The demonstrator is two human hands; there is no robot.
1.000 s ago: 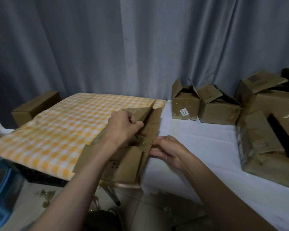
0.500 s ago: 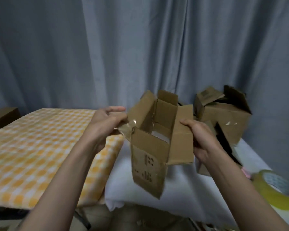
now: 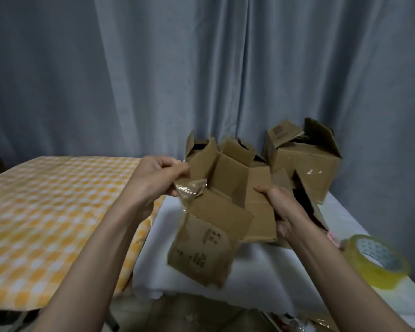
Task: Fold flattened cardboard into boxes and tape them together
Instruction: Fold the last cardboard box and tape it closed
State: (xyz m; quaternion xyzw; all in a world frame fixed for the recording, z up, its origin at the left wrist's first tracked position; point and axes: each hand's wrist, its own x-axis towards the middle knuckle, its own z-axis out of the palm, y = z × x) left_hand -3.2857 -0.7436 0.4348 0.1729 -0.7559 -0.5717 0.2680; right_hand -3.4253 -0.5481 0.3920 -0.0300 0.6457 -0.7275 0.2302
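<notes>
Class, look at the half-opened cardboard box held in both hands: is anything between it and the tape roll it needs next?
Nothing visible. The half-opened brown cardboard box is held in the air by the left hand and right hand. The yellowish clear tape roll lies to the right on the white-covered table, with only bare cloth between them.

I saw a brown cardboard box [image 3: 216, 212] held up in the air over the white table, half opened out. Its flaps stuck out in all directions, and dark print marks showed on the side facing me. A crinkly bit of clear old tape [image 3: 189, 188] hung off its 9 o'clock edge. A roll of yellowish tape [image 3: 374, 259] lay on the table at 4 o'clock from the box.
</notes>
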